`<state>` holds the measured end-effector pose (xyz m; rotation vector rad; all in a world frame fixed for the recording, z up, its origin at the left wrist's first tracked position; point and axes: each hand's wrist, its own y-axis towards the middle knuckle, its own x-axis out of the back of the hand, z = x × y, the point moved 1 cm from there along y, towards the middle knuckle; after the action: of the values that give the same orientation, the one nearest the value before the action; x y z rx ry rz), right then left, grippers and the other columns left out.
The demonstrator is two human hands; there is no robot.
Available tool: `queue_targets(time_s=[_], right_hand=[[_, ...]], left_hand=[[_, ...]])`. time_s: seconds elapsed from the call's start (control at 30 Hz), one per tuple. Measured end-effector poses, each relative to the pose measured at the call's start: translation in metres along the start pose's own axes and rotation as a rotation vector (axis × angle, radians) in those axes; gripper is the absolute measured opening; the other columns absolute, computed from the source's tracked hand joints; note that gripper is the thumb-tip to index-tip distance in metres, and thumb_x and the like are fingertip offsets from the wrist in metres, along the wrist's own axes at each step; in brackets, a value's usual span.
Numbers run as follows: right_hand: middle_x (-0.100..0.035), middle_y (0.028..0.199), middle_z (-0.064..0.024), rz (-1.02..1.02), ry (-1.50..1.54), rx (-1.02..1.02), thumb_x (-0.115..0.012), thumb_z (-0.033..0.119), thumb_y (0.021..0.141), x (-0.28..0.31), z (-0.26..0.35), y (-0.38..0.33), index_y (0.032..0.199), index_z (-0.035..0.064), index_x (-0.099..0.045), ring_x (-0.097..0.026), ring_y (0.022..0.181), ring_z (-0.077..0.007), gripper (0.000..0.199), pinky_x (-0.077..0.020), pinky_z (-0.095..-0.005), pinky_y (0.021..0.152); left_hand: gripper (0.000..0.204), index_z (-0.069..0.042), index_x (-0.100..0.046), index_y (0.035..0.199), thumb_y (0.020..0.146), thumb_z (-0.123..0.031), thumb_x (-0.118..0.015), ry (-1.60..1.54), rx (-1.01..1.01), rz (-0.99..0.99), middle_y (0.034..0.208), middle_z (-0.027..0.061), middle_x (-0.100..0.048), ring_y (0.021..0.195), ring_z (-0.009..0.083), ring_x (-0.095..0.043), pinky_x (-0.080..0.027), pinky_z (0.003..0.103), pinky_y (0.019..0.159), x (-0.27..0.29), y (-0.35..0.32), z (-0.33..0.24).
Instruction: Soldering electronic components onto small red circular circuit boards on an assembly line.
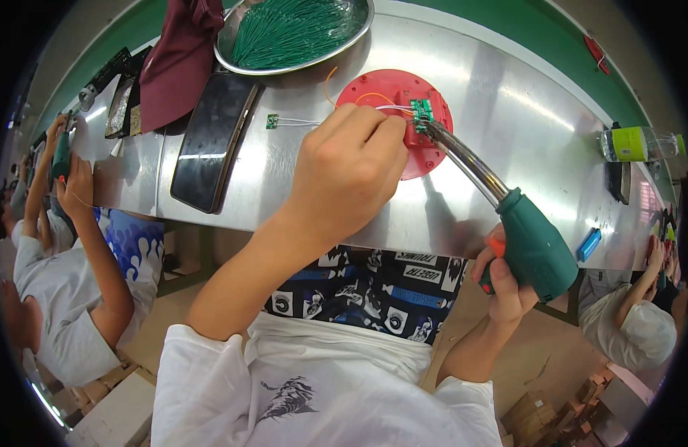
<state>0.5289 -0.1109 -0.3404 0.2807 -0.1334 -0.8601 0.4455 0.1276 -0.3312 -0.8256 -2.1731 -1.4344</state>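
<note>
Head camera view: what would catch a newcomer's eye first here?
At centre, the left hand pinches thin wires at a round red disc bearing a small green circuit board. From the lower right, the right hand aims a green-handled soldering tool at the board. Above sits a steel bowl of green wires.

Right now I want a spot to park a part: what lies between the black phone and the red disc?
Head view: a tiny green board with white wires on the steel table.

Free: bare tabletop [523, 112] right of centre.
Blocked, upper left: phone [212, 140], steel bowl [293, 33], maroon cloth [178, 59].
Blocked, far right: bottle [636, 143].
</note>
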Motion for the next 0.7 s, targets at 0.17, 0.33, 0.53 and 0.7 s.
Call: queue_targets(time_s=[0.17,0.33,0.53,0.7], right_hand=[[-0.061,0.099,-0.0166,-0.041,0.031,-0.064,-0.063,0.01,0.087,0.0,0.005,-0.001,0.13,-0.011,-0.05,-0.055,0.052,-0.0183,0.05,-0.0409,-0.0276,0.044],[-0.06,0.094,-0.022,-0.064,0.056,-0.103,-0.061,0.009,0.087,0.003,0.003,0.008,0.128,-0.0127,-0.047,-0.057,0.053,-0.0202,0.048,-0.0453,-0.0297,0.045],[-0.062,0.099,-0.0271,-0.131,0.105,0.066,-0.06,0.012,0.088,0.007,0.001,0.006,0.125,-0.018,-0.045,-0.059,0.049,-0.022,0.05,-0.0441,-0.0287,0.041],[-0.062,0.099,-0.0269,-0.162,0.056,0.083,-0.06,0.014,0.088,0.005,-0.002,0.004,0.12,-0.0175,-0.05,-0.058,0.047,-0.0217,0.046,-0.0426,-0.0282,0.039]], left_hand=[[0.012,-0.002,-0.071,0.088,0.075,0.0,-0.07,0.047,-0.068,-0.031,0.08,0.0112,-0.067,0.071,0.0291,-0.065,-0.053,0.037,0.065,-0.001,0.003,0.003],[0.012,0.001,-0.066,0.085,0.074,0.003,-0.069,0.027,-0.063,-0.026,0.075,0.0131,-0.061,0.064,0.0316,-0.06,-0.048,0.039,0.057,0.017,0.021,-0.013],[0.011,0.001,-0.066,0.084,0.074,0.004,-0.068,-0.397,-0.448,-0.573,0.075,0.0136,-0.061,0.064,0.0307,-0.061,-0.048,0.038,0.057,-0.037,0.017,0.022],[0.005,-0.003,-0.066,0.082,0.077,-0.005,-0.066,-0.008,-0.133,-0.089,0.074,0.0098,-0.059,0.069,0.0292,-0.06,-0.049,0.04,0.064,-0.005,0.001,0.006]])
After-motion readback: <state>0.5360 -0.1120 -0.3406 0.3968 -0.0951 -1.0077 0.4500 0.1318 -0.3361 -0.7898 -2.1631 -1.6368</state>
